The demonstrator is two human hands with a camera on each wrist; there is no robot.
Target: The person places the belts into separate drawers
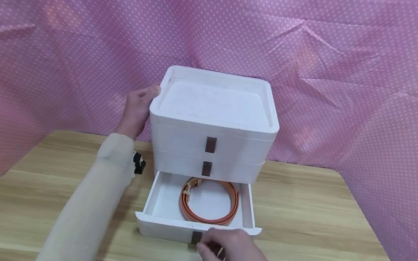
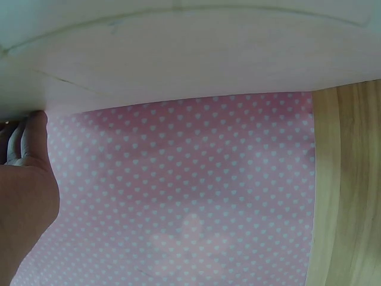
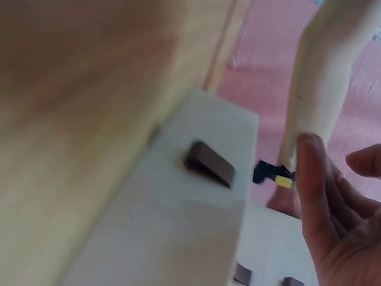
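A white three-drawer unit [image 1: 213, 124] stands on the table, its bottom drawer [image 1: 160, 225] pulled out. Inside the drawer lies a coiled orange-brown belt [image 1: 207, 220] with a gold-coloured buckle [image 1: 186, 193]. My left hand [image 1: 138, 106] rests against the unit's left side near the top rim; in the left wrist view its fingers [image 2: 34, 137] touch the white side wall. Just in front of the drawer's brown pull tab [image 1: 196, 237] is my right hand [image 1: 241, 260]. The right wrist view shows its thumb and fingers apart, with nothing between them, beside the tab [image 3: 209, 164].
Two more brown tabs mark the upper drawers [image 1: 176, 139], which are closed. The unit's top is a shallow tray [image 1: 216, 103]. Wooden table [image 1: 300, 222] extends to both sides, and a pink dotted cloth [image 1: 339, 77] hangs behind and around it.
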